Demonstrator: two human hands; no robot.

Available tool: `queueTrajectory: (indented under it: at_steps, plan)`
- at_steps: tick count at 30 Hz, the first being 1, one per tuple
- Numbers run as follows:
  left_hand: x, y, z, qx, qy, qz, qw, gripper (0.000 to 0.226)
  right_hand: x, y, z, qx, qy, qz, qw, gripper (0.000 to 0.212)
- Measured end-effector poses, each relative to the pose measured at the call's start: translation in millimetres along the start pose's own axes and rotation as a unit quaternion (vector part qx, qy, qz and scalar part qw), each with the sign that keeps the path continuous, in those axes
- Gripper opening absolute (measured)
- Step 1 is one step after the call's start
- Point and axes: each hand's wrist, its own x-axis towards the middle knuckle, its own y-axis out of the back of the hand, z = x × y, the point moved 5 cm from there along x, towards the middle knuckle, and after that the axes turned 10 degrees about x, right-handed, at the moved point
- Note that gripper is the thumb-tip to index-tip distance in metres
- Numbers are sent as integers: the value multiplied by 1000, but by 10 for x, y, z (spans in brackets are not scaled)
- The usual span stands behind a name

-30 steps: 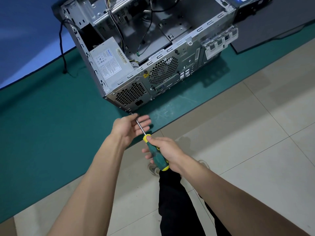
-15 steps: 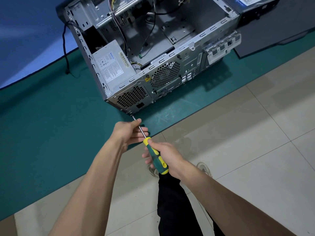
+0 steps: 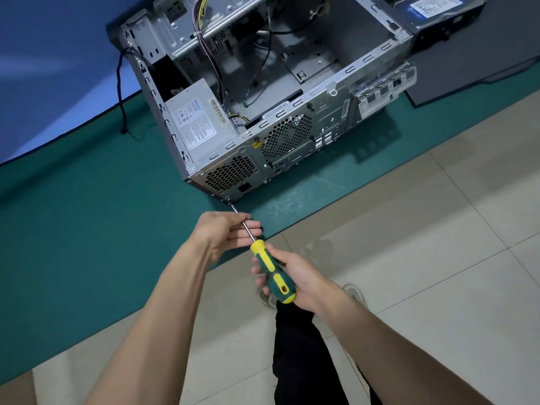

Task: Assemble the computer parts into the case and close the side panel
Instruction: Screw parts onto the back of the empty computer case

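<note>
Inside open case [image 3: 377, 58], power supply [image 3: 198, 124], right hand [image 3: 295, 276] grips screwdriver [image 3: 270, 267], left hand [image 3: 226, 232] pinches shaft

Teal mat [image 3: 73, 229] on pale tiled floor [image 3: 438, 273], blue wall [image 3: 43, 68], loose black cable [image 3: 120, 92] on the mat

The computer case [image 3: 295, 135] was bare grey sheet metal, dull and perforated at its vents. The power supply [image 3: 195, 124] wore a matt paper label. The screwdriver [image 3: 270, 267] had a bright steel shaft and a smooth plastic handle — green and yellow, faintly glossy. The mat [image 3: 73, 217] looked matt teal, scuffed near the case; the floor [image 3: 423, 244] was smooth pale tile.
</note>
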Motion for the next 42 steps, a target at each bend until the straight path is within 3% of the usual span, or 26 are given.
queueTrajectory:
  at_steps: [2,7,11,14,17,22,25,28,31,38,42]
  plan:
    - [-2,34,6,18,-15,45,999,7,-16,-1,-13,-38,-15,-10,999,42]
    - [14,80,-36,46,-48,131,989,14,-23,41,-44,-150,61,28,986,26]
    - [41,42,-29,34,-30,63,997,12,-12,25,-2,-66,51,3,997,16]
    - [29,47,7,23,-17,2,1000,10,-16,22,49,4,-6,-30,1000,37]
    - [12,107,-10,15,-25,33,999,6,-21,-11,48,-44,-34,-49,997,50]
    - [33,146,-24,69,-49,101,991,13,11,34,29,-77,39,-2,996,25]
    - [33,69,-13,47,-41,69,996,9,46,80,22,-27,54,26,998,19]
    - [23,40,-4,27,-32,23,999,7,58,62,67,-2,-1,9,1000,41]
    - [25,107,1,43,-36,59,997,5,57,0,117,-17,-26,-24,999,51]
    - [63,93,-31,46,-57,106,992,10,77,97,62,-53,53,47,996,19]
    - [44,25,-71,9,-59,29,998,13,82,35,108,-2,-24,-3,1000,24]
